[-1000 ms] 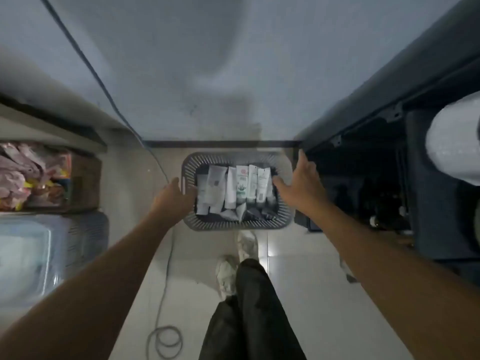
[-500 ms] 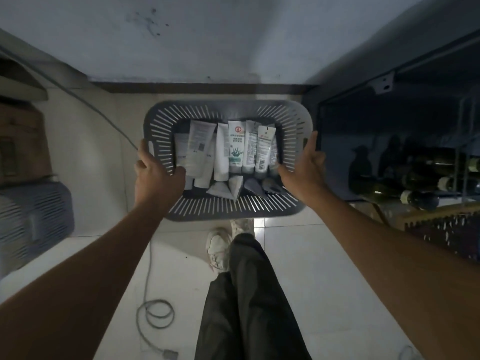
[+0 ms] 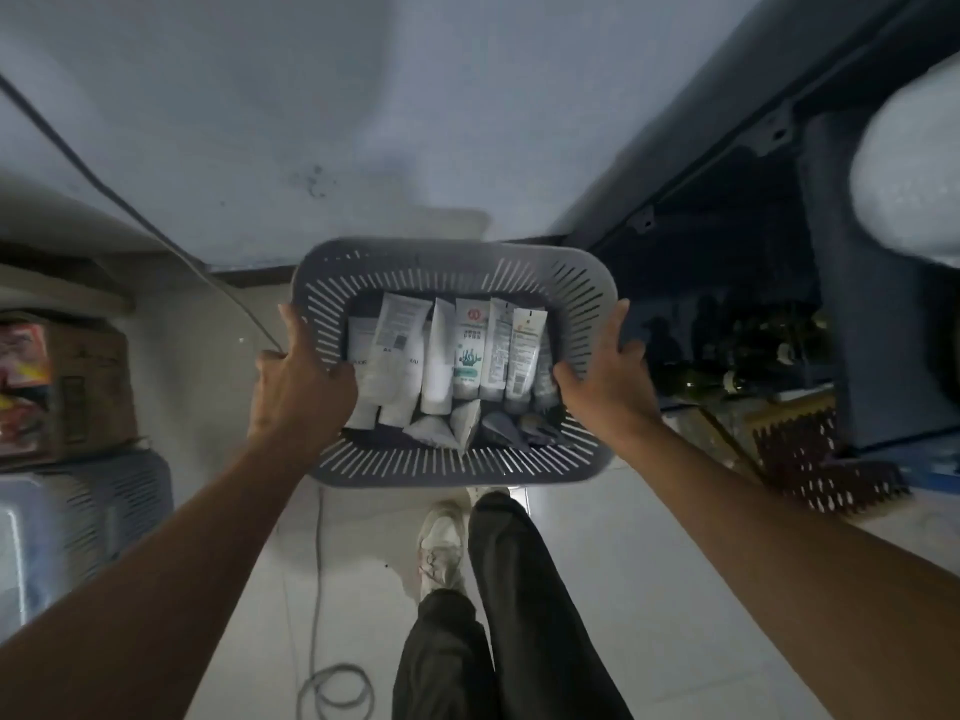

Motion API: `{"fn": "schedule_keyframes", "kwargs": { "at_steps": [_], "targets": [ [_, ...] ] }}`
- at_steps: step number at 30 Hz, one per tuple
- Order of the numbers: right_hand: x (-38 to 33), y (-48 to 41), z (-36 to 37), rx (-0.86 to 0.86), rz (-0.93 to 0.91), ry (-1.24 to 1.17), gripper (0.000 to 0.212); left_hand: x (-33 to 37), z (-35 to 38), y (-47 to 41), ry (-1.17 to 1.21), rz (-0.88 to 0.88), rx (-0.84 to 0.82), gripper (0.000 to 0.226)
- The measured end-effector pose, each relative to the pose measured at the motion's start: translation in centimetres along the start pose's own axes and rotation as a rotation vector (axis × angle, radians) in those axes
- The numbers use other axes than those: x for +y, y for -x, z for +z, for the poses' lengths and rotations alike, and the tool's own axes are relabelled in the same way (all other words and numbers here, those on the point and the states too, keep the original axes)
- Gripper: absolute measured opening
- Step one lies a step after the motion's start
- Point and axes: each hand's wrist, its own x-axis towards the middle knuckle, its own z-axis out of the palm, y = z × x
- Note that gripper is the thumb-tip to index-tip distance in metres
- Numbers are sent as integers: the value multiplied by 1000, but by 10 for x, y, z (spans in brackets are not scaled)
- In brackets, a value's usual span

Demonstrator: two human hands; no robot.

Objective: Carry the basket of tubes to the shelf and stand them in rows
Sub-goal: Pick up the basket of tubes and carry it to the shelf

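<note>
A grey slotted plastic basket (image 3: 457, 459) hangs in the air in front of me, above the pale tiled floor. Several white and pale tubes (image 3: 436, 356) lie side by side in its bottom, one with a teal print (image 3: 467, 350). My left hand (image 3: 298, 387) grips the basket's left rim, thumb inside. On the right rim my right hand (image 3: 605, 376) holds in the same way. A dark metal shelf unit (image 3: 727, 283) stands to the right, its lower level dim.
Bottles lie on the dark shelf's low level (image 3: 727, 379). A cardboard box (image 3: 67, 387) and a grey crate (image 3: 88, 511) stand at the left. A cable (image 3: 317, 589) runs down the wall and coils on the floor. My legs and a white shoe (image 3: 441, 543) are below the basket.
Both hands closed on the basket's rims and lifted it off the floor; it now sits higher and nearer to me. The view tilted up toward the wall.
</note>
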Motion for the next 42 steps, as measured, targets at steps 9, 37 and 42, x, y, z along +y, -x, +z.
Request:
{"fn": "schedule_keyframes", "kwargs": {
  "at_steps": [9, 37, 42],
  "targets": [
    [10, 142, -128, 162, -9, 104, 93, 59, -115, 112, -339, 306, 165, 70],
    [390, 462, -303, 587, 447, -180, 58, 337, -5, 455, -691, 1349, 144, 39],
    [493, 480, -322, 652, 547, -183, 45, 399, 85, 504, -688, 1488, 183, 32]
  ]
}}
